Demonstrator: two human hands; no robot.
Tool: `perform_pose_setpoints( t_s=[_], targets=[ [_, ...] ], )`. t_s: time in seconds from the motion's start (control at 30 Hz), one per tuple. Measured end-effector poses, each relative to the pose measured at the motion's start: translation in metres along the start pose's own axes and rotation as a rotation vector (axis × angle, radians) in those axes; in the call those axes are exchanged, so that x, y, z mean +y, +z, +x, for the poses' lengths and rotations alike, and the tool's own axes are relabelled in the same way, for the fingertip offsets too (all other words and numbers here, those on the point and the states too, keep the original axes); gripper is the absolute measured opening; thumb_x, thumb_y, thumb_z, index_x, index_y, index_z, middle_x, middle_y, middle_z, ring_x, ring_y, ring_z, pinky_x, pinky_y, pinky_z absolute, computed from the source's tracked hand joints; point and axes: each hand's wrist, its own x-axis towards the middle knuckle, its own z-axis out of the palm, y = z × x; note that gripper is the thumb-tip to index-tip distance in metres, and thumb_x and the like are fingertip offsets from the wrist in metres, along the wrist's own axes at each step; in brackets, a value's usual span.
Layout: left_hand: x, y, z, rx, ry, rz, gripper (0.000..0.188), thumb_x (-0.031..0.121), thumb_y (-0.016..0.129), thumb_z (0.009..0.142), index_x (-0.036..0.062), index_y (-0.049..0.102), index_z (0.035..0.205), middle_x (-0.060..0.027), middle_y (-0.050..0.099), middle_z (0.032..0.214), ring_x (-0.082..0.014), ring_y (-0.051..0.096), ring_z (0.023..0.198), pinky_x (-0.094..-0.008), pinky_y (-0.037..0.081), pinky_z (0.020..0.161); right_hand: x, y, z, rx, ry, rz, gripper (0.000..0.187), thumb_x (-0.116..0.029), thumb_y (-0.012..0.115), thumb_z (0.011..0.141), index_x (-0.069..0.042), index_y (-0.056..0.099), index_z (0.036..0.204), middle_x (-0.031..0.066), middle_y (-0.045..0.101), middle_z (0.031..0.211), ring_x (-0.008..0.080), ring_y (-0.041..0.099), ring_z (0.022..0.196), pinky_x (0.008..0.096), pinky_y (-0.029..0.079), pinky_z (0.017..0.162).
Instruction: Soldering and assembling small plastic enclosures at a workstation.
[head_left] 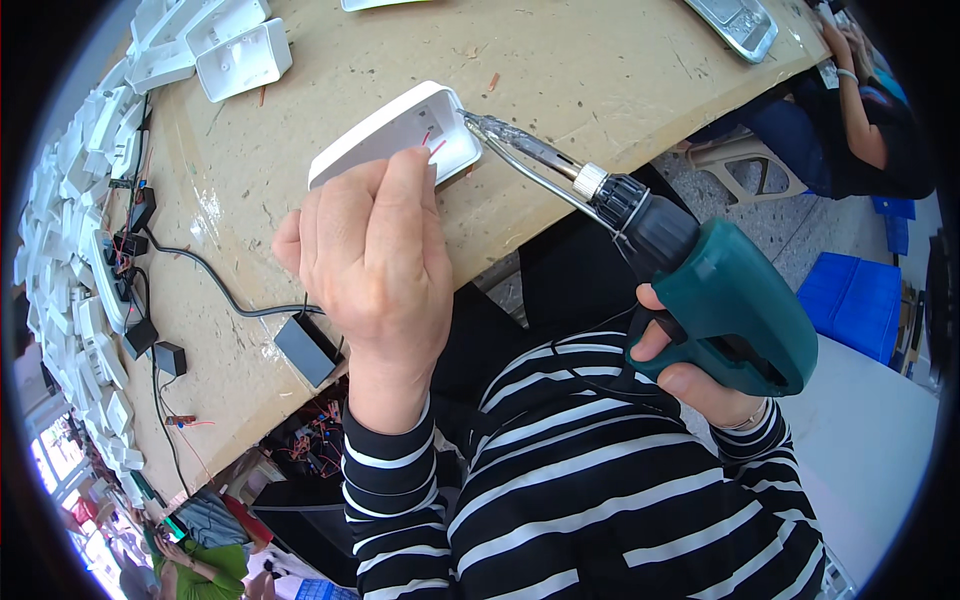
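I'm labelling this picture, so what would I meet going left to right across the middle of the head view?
White casings → small black box → left hand → green soldering gun → blue box.

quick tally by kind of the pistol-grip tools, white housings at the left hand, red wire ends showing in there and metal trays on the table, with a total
Green pistol-grip tool, held in the right hand: 1
White housing at the left hand: 1
Red wire ends: 2
Metal tray: 1
Total: 5
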Motion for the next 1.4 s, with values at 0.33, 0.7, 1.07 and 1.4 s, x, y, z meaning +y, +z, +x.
perform_pose_setpoints(
  t_s=[0.33, 0.7, 1.07, 1.4],
  targets=[
    [0.004, 0.003, 0.017, 0.019, -0.008, 0.181, 0.008, 0.011, 0.071, 0.075, 0.0100, 0.069, 0.083, -0.0017, 0.060, 0.101, -0.0194, 0.054, 0.090, -0.0358, 0.027, 0.087, 0.011, 0.019, 0.005, 0.291, -0.008, 0.050, 0.057, -0.009, 0.081, 0.074, 0.008, 0.054, 0.121, 0.0082, 0.071, 0.084, 0.0142, 0.070, 0.079, 0.0249, 0.055, 0.068],
    [-0.005, 0.011, 0.016, -0.070, -0.023, 0.121, 0.009, 0.002, 0.069, 0.072, 0.0041, 0.068, 0.080, -0.0032, 0.059, 0.097, -0.0208, 0.056, 0.090, -0.0351, 0.035, 0.088, 0.015, 0.027, 0.021, 0.275, -0.076, -0.091, 0.057, -0.008, 0.080, 0.076, 0.009, 0.054, 0.123, 0.0139, 0.069, 0.096, 0.0141, 0.071, 0.077, 0.0227, 0.056, 0.065],
    [-0.007, 0.019, 0.016, 0.004, 0.000, 0.077, 0.007, -0.001, 0.068, 0.070, 0.0018, 0.064, 0.075, -0.0058, 0.059, 0.095, -0.0226, 0.055, 0.085, -0.0354, 0.039, 0.079, 0.010, 0.026, 0.030, 0.285, -0.068, -0.090, 0.054, -0.005, 0.079, 0.075, 0.010, 0.055, 0.122, 0.0144, 0.068, 0.100, 0.0138, 0.071, 0.076, 0.0219, 0.056, 0.063],
    [-0.007, 0.019, 0.015, 0.012, 0.021, 0.093, 0.008, -0.001, 0.068, 0.069, 0.0021, 0.062, 0.073, -0.0060, 0.059, 0.095, -0.0225, 0.055, 0.086, -0.0355, 0.039, 0.079, 0.008, 0.024, 0.034, 0.282, -0.046, -0.020, 0.058, -0.002, 0.079, 0.075, 0.009, 0.052, 0.125, 0.0134, 0.068, 0.103, 0.0130, 0.071, 0.078, 0.0219, 0.057, 0.067]
  ],
)
